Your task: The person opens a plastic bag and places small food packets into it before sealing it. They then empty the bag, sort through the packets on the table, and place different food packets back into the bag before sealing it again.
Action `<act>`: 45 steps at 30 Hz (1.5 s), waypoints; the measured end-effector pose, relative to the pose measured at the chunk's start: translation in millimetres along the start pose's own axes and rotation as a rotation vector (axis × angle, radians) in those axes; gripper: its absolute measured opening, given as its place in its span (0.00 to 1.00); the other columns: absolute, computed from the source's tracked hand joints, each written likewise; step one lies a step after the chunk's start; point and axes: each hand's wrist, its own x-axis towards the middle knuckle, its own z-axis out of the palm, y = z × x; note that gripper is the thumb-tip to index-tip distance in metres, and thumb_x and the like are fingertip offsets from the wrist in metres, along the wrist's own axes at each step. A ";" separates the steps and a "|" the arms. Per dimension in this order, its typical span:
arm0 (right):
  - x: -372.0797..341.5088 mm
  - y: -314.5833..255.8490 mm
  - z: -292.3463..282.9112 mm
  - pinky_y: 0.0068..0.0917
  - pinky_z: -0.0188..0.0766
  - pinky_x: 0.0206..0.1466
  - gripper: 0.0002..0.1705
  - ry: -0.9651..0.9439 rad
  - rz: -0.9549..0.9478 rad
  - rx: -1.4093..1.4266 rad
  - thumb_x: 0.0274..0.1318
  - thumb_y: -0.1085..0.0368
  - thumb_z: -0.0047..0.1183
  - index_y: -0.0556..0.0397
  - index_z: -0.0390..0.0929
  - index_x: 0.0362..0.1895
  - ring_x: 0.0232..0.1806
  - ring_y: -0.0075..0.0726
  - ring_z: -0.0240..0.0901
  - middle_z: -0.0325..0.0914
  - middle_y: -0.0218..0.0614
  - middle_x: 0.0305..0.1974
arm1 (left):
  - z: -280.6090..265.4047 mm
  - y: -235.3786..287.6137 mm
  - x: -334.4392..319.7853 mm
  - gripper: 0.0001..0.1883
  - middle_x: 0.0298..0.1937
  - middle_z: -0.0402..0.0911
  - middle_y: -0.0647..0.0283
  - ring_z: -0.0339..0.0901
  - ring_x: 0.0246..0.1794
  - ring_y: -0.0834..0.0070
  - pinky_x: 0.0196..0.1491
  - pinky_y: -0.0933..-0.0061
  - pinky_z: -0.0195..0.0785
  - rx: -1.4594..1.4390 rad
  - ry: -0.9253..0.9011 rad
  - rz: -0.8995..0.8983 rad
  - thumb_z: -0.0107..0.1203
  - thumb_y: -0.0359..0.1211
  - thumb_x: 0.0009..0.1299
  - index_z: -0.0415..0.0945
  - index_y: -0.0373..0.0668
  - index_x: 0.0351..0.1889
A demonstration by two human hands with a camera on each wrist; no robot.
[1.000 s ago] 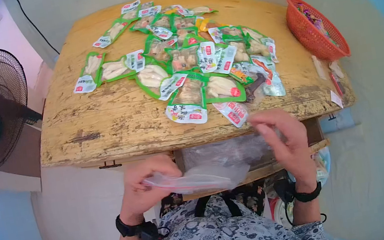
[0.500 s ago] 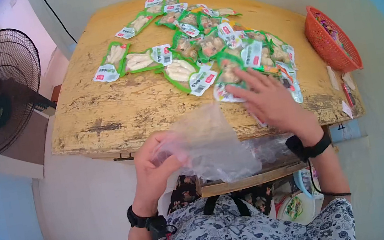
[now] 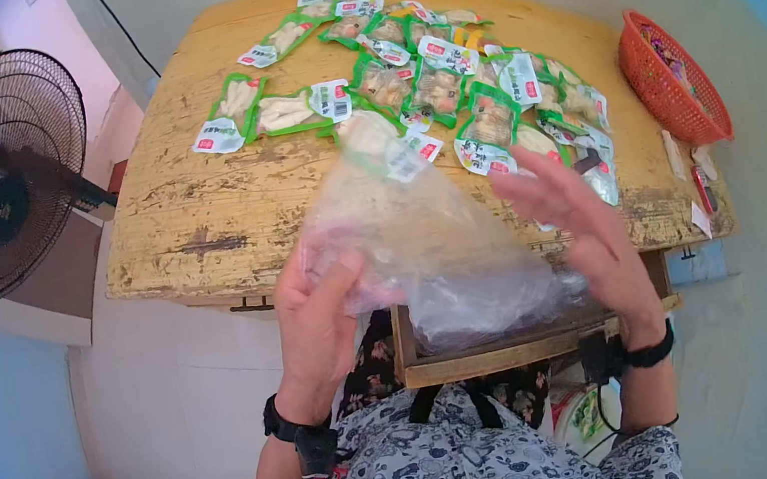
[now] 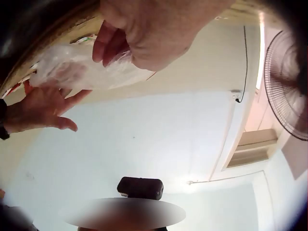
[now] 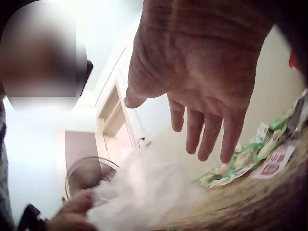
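- In the head view, we see our left hand (image 3: 316, 330) with its grip clamped on the clear plastic bag (image 3: 442, 225), thumb uppermost. The bag is in front of us, partly over the front of the bench (image 3: 185, 207) and the open drawer (image 3: 515, 356). Its long axis slants from the upper left, over one green-edged packet (image 3: 373, 132), down to the right; we cannot tell its lower end from the plastic in the drawer. Our right hand (image 3: 591, 235) hovers right of it, grip apart, and many packets (image 3: 488, 120) lie beyond.
- In the left wrist view, the bag stretches sideways from our left fingertips toward our right hand, whose fingers are spread; whether they touch it, we cannot tell.
- In the right wrist view, our right hand's fingers point downward, extended and holding nothing. The bag is a white blur below them, beside our left hand, its axis unclear.
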 end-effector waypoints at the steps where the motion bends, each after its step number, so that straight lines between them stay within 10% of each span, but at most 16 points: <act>1: -7.6 -2.8 10.7 0.42 0.60 0.74 0.43 0.025 0.034 0.123 0.61 0.61 0.63 0.52 0.59 0.77 0.72 0.43 0.66 0.70 0.43 0.70 | 4.2 0.0 0.2 0.17 0.41 0.79 0.64 0.80 0.34 0.78 0.36 0.67 0.84 -0.026 0.028 0.004 0.54 0.25 0.75 0.71 0.34 0.62; 7: -36.9 25.4 20.4 0.27 0.75 0.57 0.36 0.339 0.397 0.267 0.59 0.71 0.62 0.56 0.66 0.71 0.54 0.28 0.78 0.79 0.39 0.56 | 13.2 -1.4 -1.2 0.16 0.41 0.78 0.64 0.81 0.34 0.76 0.34 0.65 0.84 -0.023 0.024 0.036 0.52 0.26 0.77 0.71 0.34 0.62; 13: -46.7 38.8 16.0 0.24 0.76 0.52 0.34 0.794 0.141 0.730 0.61 0.70 0.60 0.56 0.65 0.71 0.51 0.29 0.79 0.79 0.38 0.54 | 0.5 -9.9 -7.5 0.15 0.42 0.80 0.62 0.81 0.34 0.74 0.34 0.64 0.83 0.103 -0.039 -0.014 0.53 0.27 0.77 0.71 0.34 0.60; 19: -64.1 39.6 81.2 0.30 0.78 0.55 0.43 0.767 0.116 0.836 0.62 0.70 0.60 0.54 0.54 0.78 0.54 0.35 0.80 0.80 0.41 0.56 | 21.3 -32.1 -22.3 0.16 0.38 0.80 0.62 0.80 0.32 0.74 0.37 0.61 0.83 -0.018 0.020 -0.028 0.54 0.27 0.77 0.69 0.35 0.61; 26: -82.9 42.6 45.4 0.24 0.78 0.30 0.26 0.715 0.231 0.555 0.66 0.76 0.54 0.60 0.65 0.66 0.27 0.25 0.78 0.84 0.38 0.34 | 11.7 -35.9 -14.5 0.15 0.37 0.79 0.64 0.79 0.33 0.77 0.38 0.65 0.80 0.164 0.026 0.092 0.54 0.27 0.76 0.71 0.37 0.59; 35: -96.3 48.9 26.6 0.22 0.76 0.37 0.20 0.948 0.158 0.231 0.70 0.72 0.51 0.59 0.69 0.63 0.28 0.24 0.76 0.82 0.38 0.36 | 14.8 -16.6 -9.7 0.23 0.43 0.79 0.70 0.76 0.34 0.83 0.36 0.77 0.74 0.259 0.099 0.197 0.58 0.29 0.73 0.69 0.37 0.66; 40: -92.4 31.8 49.8 0.25 0.78 0.46 0.12 0.696 0.165 0.200 0.67 0.73 0.54 0.60 0.78 0.53 0.41 0.29 0.81 0.82 0.40 0.45 | 33.0 -13.8 -9.2 0.25 0.47 0.80 0.67 0.76 0.35 0.83 0.35 0.79 0.73 0.420 0.144 0.366 0.58 0.26 0.71 0.68 0.36 0.66; 45: -56.9 12.1 58.7 0.31 0.76 0.54 0.21 0.409 0.026 -0.084 0.68 0.70 0.53 0.59 0.72 0.64 0.52 0.36 0.79 0.77 0.44 0.56 | 27.5 -2.4 -16.0 0.23 0.48 0.80 0.62 0.79 0.36 0.79 0.36 0.77 0.74 0.576 0.182 0.538 0.58 0.24 0.71 0.70 0.35 0.63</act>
